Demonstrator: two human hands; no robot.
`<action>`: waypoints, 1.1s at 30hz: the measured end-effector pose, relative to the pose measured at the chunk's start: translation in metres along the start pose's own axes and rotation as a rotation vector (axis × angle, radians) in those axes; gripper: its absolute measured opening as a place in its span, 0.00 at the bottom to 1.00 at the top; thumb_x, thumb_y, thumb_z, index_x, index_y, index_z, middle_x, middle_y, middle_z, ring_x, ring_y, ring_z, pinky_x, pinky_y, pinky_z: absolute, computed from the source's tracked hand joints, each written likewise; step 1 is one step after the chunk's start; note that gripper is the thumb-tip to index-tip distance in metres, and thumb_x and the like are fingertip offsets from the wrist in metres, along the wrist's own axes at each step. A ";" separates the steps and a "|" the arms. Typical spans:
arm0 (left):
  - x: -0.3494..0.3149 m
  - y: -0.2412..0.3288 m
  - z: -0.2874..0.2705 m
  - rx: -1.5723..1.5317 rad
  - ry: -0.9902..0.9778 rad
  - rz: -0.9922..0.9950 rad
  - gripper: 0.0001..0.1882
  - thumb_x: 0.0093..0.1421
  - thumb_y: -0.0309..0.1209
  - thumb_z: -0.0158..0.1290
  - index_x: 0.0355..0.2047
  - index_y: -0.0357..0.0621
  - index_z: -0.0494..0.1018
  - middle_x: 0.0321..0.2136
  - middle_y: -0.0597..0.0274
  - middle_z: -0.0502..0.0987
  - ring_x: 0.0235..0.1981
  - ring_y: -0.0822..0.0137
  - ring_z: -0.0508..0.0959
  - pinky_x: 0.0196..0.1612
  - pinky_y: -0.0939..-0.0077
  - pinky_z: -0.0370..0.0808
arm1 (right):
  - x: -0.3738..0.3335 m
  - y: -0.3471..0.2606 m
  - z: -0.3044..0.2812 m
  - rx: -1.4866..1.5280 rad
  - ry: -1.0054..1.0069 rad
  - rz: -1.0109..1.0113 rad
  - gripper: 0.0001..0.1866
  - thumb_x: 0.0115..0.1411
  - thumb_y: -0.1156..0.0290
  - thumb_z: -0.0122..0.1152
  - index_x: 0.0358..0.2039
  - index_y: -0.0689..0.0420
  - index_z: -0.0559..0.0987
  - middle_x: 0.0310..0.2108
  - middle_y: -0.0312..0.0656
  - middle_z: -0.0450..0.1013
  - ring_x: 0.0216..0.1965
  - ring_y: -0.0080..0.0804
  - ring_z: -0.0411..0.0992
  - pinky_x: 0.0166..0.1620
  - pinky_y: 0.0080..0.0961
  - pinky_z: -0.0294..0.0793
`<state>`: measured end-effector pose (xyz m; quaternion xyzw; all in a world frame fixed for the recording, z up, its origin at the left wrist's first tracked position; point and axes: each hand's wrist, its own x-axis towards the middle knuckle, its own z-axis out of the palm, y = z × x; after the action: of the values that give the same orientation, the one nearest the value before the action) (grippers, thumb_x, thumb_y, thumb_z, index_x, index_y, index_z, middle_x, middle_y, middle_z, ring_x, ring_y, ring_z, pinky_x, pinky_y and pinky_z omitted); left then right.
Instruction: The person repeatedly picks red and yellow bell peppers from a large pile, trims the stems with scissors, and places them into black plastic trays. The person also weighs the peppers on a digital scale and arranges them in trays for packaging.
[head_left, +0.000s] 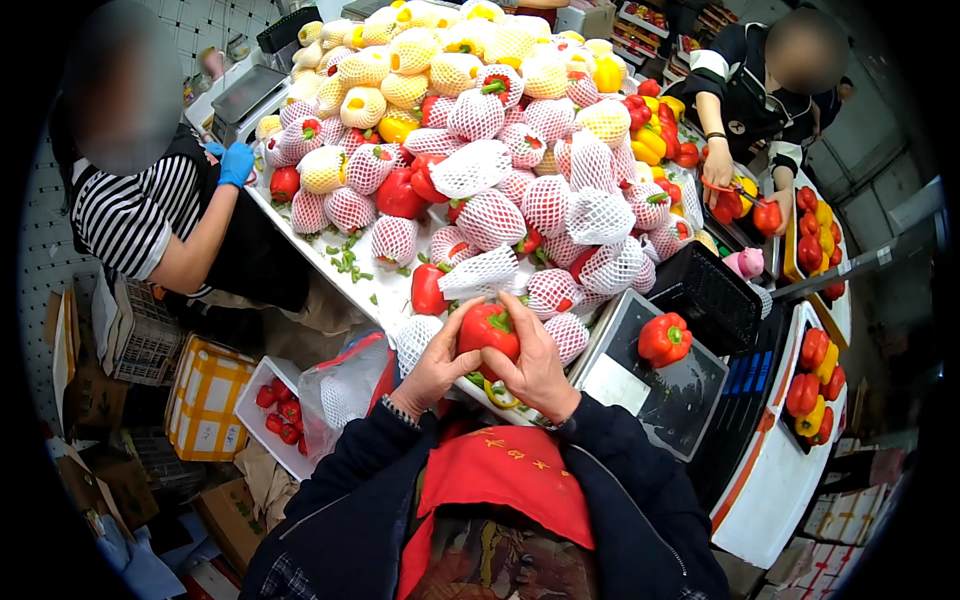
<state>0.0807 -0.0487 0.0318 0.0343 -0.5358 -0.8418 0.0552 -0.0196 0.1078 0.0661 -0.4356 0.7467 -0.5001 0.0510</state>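
Note:
Between my two hands, just over the table's near edge, is a red bell pepper [489, 331] with its green stem up. My left hand [440, 352] curls round its left side, and my right hand [532, 362] wraps its right side. Right beyond them, white foam net sleeves [482, 273] lie beside another red pepper [428, 290]. A big heap of bell peppers in foam nets [492, 220] fills the table, red ones nearer and yellow ones [455, 75] farther back. To the right, a single red pepper [664, 340] rests on a scale [690, 385].
A black crate [706, 298] stands beyond the scale. Trays of red and yellow peppers [815, 385] are at the right. A co-worker with blue gloves [236, 164] stands left; another holds a pepper [767, 217] at far right. A white foam box [262, 440] sits low left.

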 end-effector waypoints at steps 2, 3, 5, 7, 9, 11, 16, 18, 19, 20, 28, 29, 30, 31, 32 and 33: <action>0.000 -0.008 0.006 0.169 0.052 0.036 0.35 0.67 0.37 0.55 0.69 0.40 0.55 0.60 0.55 0.67 0.62 0.66 0.67 0.65 0.72 0.62 | -0.004 0.007 0.000 -0.128 -0.053 0.047 0.28 0.62 0.64 0.63 0.60 0.61 0.71 0.47 0.57 0.74 0.45 0.51 0.77 0.45 0.38 0.76; -0.001 -0.017 0.007 0.133 0.065 0.010 0.34 0.67 0.37 0.56 0.68 0.40 0.57 0.59 0.56 0.67 0.61 0.66 0.67 0.64 0.73 0.63 | -0.007 0.013 0.002 -0.191 -0.081 0.072 0.23 0.63 0.65 0.60 0.57 0.60 0.73 0.43 0.56 0.76 0.40 0.49 0.79 0.41 0.38 0.78; -0.002 -0.033 0.008 0.069 0.096 -0.045 0.31 0.66 0.36 0.56 0.65 0.38 0.59 0.56 0.57 0.69 0.60 0.68 0.68 0.63 0.73 0.64 | -0.012 0.035 0.013 -0.126 0.038 0.049 0.17 0.65 0.66 0.56 0.52 0.58 0.77 0.35 0.55 0.78 0.30 0.47 0.79 0.32 0.36 0.77; -0.005 -0.040 0.008 -0.188 0.202 -0.136 0.23 0.70 0.41 0.50 0.59 0.41 0.65 0.53 0.58 0.73 0.56 0.65 0.73 0.60 0.71 0.69 | -0.013 0.040 0.017 0.045 0.152 0.138 0.16 0.65 0.66 0.56 0.52 0.57 0.77 0.33 0.56 0.78 0.28 0.48 0.79 0.31 0.34 0.77; -0.003 -0.047 0.001 -0.555 0.324 -0.239 0.22 0.72 0.44 0.46 0.58 0.42 0.66 0.52 0.57 0.75 0.54 0.62 0.76 0.58 0.68 0.73 | -0.025 0.045 0.016 0.161 0.065 0.560 0.18 0.64 0.65 0.57 0.51 0.60 0.77 0.28 0.58 0.78 0.28 0.54 0.78 0.33 0.42 0.78; 0.001 -0.047 -0.010 -0.673 0.343 -0.281 0.29 0.73 0.55 0.37 0.58 0.44 0.67 0.51 0.54 0.77 0.49 0.52 0.79 0.49 0.59 0.79 | -0.052 0.085 0.025 -0.177 -0.130 0.519 0.20 0.62 0.64 0.59 0.52 0.62 0.76 0.27 0.59 0.78 0.28 0.58 0.77 0.35 0.46 0.78; -0.006 -0.052 -0.045 -0.691 0.358 -0.288 0.39 0.69 0.66 0.29 0.61 0.48 0.65 0.53 0.52 0.76 0.47 0.46 0.79 0.40 0.52 0.80 | -0.069 0.080 0.038 -0.293 -0.347 0.505 0.32 0.57 0.64 0.67 0.59 0.63 0.68 0.31 0.61 0.78 0.35 0.60 0.78 0.40 0.48 0.77; -0.008 -0.055 -0.056 -0.693 0.325 -0.299 0.41 0.68 0.68 0.28 0.64 0.49 0.63 0.56 0.53 0.74 0.49 0.44 0.79 0.42 0.50 0.79 | -0.068 0.082 0.042 -0.224 -0.317 0.530 0.33 0.56 0.64 0.68 0.59 0.63 0.67 0.31 0.62 0.78 0.35 0.61 0.78 0.40 0.48 0.77; -0.009 -0.057 -0.061 -0.703 0.321 -0.298 0.40 0.68 0.67 0.29 0.64 0.50 0.62 0.56 0.53 0.74 0.49 0.44 0.78 0.43 0.50 0.79 | -0.070 0.084 0.043 -0.295 -0.235 0.411 0.34 0.55 0.64 0.68 0.59 0.63 0.67 0.30 0.61 0.77 0.34 0.62 0.78 0.39 0.49 0.77; -0.010 -0.059 -0.065 -0.713 0.318 -0.297 0.39 0.68 0.66 0.31 0.65 0.50 0.62 0.57 0.53 0.73 0.50 0.44 0.78 0.43 0.49 0.79 | -0.073 0.087 0.044 -0.364 -0.151 0.292 0.34 0.54 0.65 0.69 0.59 0.62 0.66 0.29 0.60 0.77 0.33 0.63 0.77 0.39 0.51 0.76; -0.010 -0.049 -0.067 -0.445 0.354 -0.188 0.27 0.69 0.45 0.53 0.62 0.44 0.65 0.54 0.59 0.75 0.53 0.64 0.78 0.54 0.63 0.78 | -0.080 0.092 0.048 -0.322 -0.380 0.576 0.50 0.47 0.73 0.74 0.68 0.63 0.55 0.48 0.66 0.73 0.49 0.59 0.75 0.50 0.42 0.75; -0.009 -0.044 -0.069 -0.397 0.332 -0.196 0.27 0.68 0.43 0.55 0.62 0.44 0.65 0.54 0.58 0.75 0.53 0.64 0.77 0.55 0.64 0.77 | -0.088 0.105 0.051 -0.230 -0.257 0.528 0.52 0.47 0.73 0.73 0.69 0.63 0.54 0.49 0.65 0.73 0.48 0.59 0.75 0.50 0.41 0.76; -0.008 -0.043 -0.072 -0.355 0.315 -0.197 0.26 0.68 0.41 0.56 0.61 0.43 0.66 0.53 0.58 0.75 0.53 0.65 0.77 0.56 0.65 0.76 | -0.085 0.106 0.048 -0.113 -0.244 0.657 0.53 0.48 0.72 0.75 0.70 0.62 0.53 0.52 0.61 0.72 0.48 0.50 0.76 0.51 0.35 0.75; -0.006 -0.044 -0.074 -0.307 0.321 -0.176 0.26 0.67 0.39 0.58 0.60 0.43 0.66 0.52 0.58 0.75 0.52 0.65 0.77 0.56 0.66 0.76 | -0.089 0.110 0.048 -0.062 -0.211 0.681 0.52 0.49 0.70 0.75 0.70 0.62 0.53 0.48 0.59 0.74 0.45 0.48 0.76 0.49 0.36 0.75; -0.004 -0.046 -0.076 -0.258 0.326 -0.156 0.26 0.65 0.38 0.59 0.60 0.42 0.67 0.52 0.58 0.75 0.52 0.66 0.77 0.57 0.67 0.75 | -0.098 0.115 0.050 -0.011 -0.177 0.704 0.52 0.50 0.69 0.76 0.70 0.61 0.54 0.45 0.57 0.75 0.42 0.46 0.76 0.47 0.37 0.75; -0.002 -0.047 -0.079 -0.207 0.332 -0.140 0.26 0.64 0.36 0.60 0.59 0.42 0.67 0.51 0.58 0.76 0.51 0.66 0.77 0.57 0.68 0.74 | -0.103 0.119 0.051 0.044 -0.142 0.731 0.51 0.51 0.67 0.76 0.69 0.61 0.55 0.42 0.55 0.76 0.39 0.43 0.76 0.45 0.38 0.75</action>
<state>0.0891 -0.0995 -0.0436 0.2038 -0.4262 -0.8771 0.0872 -0.0012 0.1589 -0.0900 -0.1728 0.8366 -0.4332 0.2873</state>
